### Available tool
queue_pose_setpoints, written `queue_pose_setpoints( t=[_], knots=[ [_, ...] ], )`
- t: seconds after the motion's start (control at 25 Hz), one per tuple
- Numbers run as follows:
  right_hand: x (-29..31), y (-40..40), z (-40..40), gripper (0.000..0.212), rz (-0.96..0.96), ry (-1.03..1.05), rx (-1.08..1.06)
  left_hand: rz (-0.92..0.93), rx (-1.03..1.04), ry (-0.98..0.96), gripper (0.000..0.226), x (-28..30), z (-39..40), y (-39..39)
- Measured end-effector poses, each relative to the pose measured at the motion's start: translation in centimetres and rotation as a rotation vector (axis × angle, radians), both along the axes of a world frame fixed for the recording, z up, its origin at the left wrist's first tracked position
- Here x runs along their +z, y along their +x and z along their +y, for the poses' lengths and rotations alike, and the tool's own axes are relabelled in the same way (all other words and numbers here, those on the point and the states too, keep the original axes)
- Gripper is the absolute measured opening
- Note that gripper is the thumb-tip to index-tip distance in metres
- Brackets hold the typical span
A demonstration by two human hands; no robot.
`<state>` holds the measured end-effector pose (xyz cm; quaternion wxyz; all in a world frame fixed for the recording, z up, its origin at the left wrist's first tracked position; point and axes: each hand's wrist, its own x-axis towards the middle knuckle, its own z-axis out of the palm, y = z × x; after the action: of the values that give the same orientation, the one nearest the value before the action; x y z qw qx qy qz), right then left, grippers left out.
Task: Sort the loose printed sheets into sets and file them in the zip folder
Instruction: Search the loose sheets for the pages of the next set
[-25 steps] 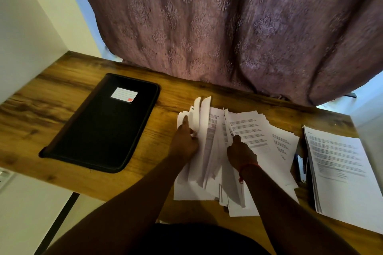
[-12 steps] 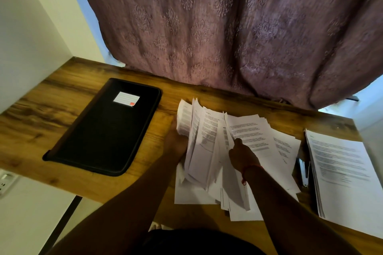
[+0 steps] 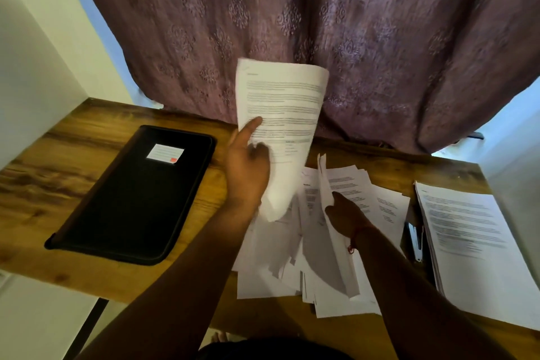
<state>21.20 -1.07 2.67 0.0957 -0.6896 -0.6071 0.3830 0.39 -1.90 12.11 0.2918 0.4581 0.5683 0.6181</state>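
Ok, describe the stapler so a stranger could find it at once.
Start at the wooden desk and go to its right end, where a neat stack of printed sheets lies. The stapler sits in the narrow gap between that stack and the messy pile of loose sheets. It is the only small dark thing among white paper.

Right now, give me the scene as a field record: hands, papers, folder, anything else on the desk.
left hand: grips lifted sheets, raised above the desk
right hand: fingers on the loose pile, one sheet edge lifted
zip folder: black, closed, flat on the desk's left side, white label on top
neat stack: right side of the desk, apart from the pile
stapler: between pile and neat stack
desk: wood
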Motion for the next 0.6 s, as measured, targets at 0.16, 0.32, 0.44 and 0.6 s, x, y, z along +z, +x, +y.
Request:
queue_pose_setpoints(
  t=[0.16, 0.32, 0.44, 0.6],
  knots=[
    [2.0, 2.6, 0.8, 0.038, 0.059, 0.065, -0.108, -0.236, 0.048, -0.181, 0.036, -4.4, 0.4, -1.5],
    [4.5, 3.2, 1.0, 0.037, 0.055, 0.145, -0.201, 0.004, -0.072, -0.405, 0.028, -11.9, -1.7, -2.8],
    [4.9, 0.6, 1.1, 0.041, -0.021, 0.180, -0.117, 0.081, -0.161, -0.619, 0.026, -13.8, -2.6, -2.5],
    [2.5, -5.4, 0.3, 0.033, -0.142, 0.123, 0.125, -0.124, -0.234, -0.737, 0.018, -13.1, -3.0, -1.5]
  ],
)
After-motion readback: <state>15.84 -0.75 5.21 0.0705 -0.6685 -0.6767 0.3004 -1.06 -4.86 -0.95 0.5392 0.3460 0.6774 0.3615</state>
